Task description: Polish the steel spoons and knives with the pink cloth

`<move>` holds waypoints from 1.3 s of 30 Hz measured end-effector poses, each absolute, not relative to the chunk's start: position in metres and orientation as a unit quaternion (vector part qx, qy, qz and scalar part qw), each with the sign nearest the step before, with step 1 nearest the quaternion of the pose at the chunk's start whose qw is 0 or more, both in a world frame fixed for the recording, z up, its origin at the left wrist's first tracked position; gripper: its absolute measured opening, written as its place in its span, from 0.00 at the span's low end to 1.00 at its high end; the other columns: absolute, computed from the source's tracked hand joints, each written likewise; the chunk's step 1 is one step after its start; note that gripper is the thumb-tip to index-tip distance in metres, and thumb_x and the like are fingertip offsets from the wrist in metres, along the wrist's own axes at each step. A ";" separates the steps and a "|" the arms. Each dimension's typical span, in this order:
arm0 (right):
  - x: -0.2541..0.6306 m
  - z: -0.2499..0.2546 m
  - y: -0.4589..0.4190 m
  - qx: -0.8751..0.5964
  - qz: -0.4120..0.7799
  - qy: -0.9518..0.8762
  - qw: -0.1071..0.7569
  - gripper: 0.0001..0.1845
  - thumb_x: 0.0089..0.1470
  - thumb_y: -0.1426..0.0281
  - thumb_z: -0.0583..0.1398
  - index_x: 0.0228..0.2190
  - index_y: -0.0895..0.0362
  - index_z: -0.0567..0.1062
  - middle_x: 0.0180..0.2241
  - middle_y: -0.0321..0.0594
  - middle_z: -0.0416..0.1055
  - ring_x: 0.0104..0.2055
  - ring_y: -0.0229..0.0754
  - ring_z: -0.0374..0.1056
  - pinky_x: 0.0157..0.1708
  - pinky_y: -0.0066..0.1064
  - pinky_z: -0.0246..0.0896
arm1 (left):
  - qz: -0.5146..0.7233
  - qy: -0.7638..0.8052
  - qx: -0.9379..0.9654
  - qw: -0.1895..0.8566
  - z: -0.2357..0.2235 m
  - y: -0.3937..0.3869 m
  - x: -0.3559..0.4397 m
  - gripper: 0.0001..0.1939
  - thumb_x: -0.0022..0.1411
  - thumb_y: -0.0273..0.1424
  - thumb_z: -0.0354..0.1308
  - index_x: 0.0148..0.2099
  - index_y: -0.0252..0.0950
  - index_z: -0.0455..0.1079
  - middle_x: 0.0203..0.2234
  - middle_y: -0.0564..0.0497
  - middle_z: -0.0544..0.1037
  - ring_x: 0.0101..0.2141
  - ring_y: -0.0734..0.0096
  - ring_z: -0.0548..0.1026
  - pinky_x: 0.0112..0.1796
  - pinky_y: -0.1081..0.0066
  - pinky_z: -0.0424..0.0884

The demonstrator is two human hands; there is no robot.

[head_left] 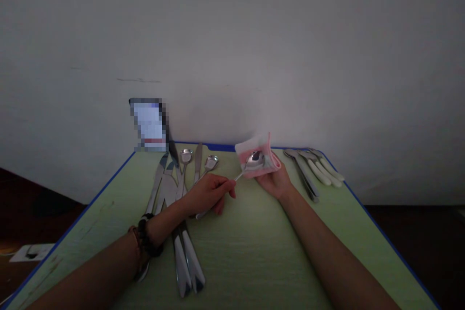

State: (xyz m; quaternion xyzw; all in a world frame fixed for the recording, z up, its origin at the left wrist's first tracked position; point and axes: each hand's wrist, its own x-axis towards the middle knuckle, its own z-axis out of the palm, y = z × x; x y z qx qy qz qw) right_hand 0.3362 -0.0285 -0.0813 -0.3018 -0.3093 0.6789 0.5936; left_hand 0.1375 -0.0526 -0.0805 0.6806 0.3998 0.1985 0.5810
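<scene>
My left hand (214, 193) is closed around the handle of a metal spoon (254, 159), whose bowl points away to the right. A pink and white cloth (259, 144) lies folded behind and under the bowl. My right hand (274, 177) grips this cloth from below and the right; its fingers are mostly hidden by it. Beside and beneath my left forearm lie several knives (168, 189) and other metal pieces. Two spoons with squarish bowls, one nearer the middle (211, 162) and one farther left (186, 156), rest there too.
A phone (150, 123), its screen blurred, leans at the table's back left corner. At the back right lie metal spoons (303, 177) and white-handled cutlery (319, 172). The green table (250, 252) has a blue edge and meets a pale wall (254, 48).
</scene>
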 end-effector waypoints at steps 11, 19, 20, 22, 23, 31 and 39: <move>0.336 -0.080 -0.031 -0.257 0.729 -0.313 0.551 0.14 0.56 0.60 0.54 0.34 0.56 0.74 0.32 0.37 0.76 0.32 0.40 0.71 0.28 0.32 0.69 | 0.191 0.413 0.686 0.568 -0.084 -0.052 0.137 0.19 0.62 0.43 0.47 0.30 0.34 0.68 0.07 0.61 0.65 0.11 0.78 0.65 0.16 0.80 0.59; 0.335 -0.080 -0.028 -0.249 0.733 -0.312 0.551 0.12 0.56 0.61 0.54 0.34 0.56 0.73 0.32 0.37 0.75 0.31 0.39 0.70 0.25 0.30 0.69 | 0.194 0.409 0.692 0.563 -0.085 -0.052 0.137 0.19 0.63 0.42 0.46 0.30 0.34 0.69 0.07 0.61 0.66 0.11 0.78 0.65 0.17 0.79 0.60; 0.334 -0.080 -0.028 -0.248 0.733 -0.316 0.549 0.13 0.56 0.61 0.54 0.35 0.56 0.73 0.32 0.38 0.75 0.30 0.40 0.70 0.24 0.31 0.69 | 0.193 0.408 0.693 0.562 -0.085 -0.052 0.137 0.19 0.63 0.42 0.46 0.30 0.34 0.69 0.07 0.61 0.66 0.11 0.78 0.65 0.17 0.79 0.60; 0.334 -0.080 -0.028 -0.246 0.734 -0.325 0.543 0.13 0.56 0.60 0.54 0.35 0.56 0.72 0.32 0.38 0.74 0.29 0.40 0.70 0.23 0.32 0.69 | 0.193 0.407 0.694 0.562 -0.084 -0.051 0.137 0.19 0.63 0.42 0.46 0.30 0.34 0.69 0.07 0.61 0.66 0.12 0.78 0.65 0.17 0.79 0.60; 0.334 -0.080 -0.028 -0.246 0.735 -0.326 0.542 0.13 0.56 0.60 0.54 0.35 0.56 0.72 0.32 0.38 0.74 0.29 0.40 0.70 0.23 0.32 0.69 | 0.192 0.407 0.694 0.562 -0.084 -0.051 0.137 0.19 0.63 0.42 0.46 0.30 0.34 0.69 0.07 0.61 0.66 0.12 0.78 0.65 0.17 0.79 0.60; 0.336 -0.081 -0.027 -0.253 0.732 -0.325 0.543 0.13 0.56 0.60 0.54 0.34 0.56 0.72 0.33 0.39 0.74 0.31 0.40 0.70 0.26 0.31 0.68 | 0.187 0.416 0.693 0.558 -0.084 -0.052 0.136 0.19 0.62 0.43 0.47 0.30 0.34 0.69 0.08 0.60 0.66 0.12 0.77 0.66 0.18 0.78 0.61; 0.335 -0.083 -0.026 -0.253 0.735 -0.306 0.549 0.12 0.57 0.62 0.54 0.33 0.57 0.72 0.32 0.38 0.74 0.30 0.38 0.69 0.27 0.30 0.67 | 0.186 0.417 0.695 0.556 -0.086 -0.051 0.137 0.18 0.62 0.42 0.47 0.29 0.35 0.68 0.08 0.60 0.66 0.11 0.77 0.65 0.17 0.79 0.59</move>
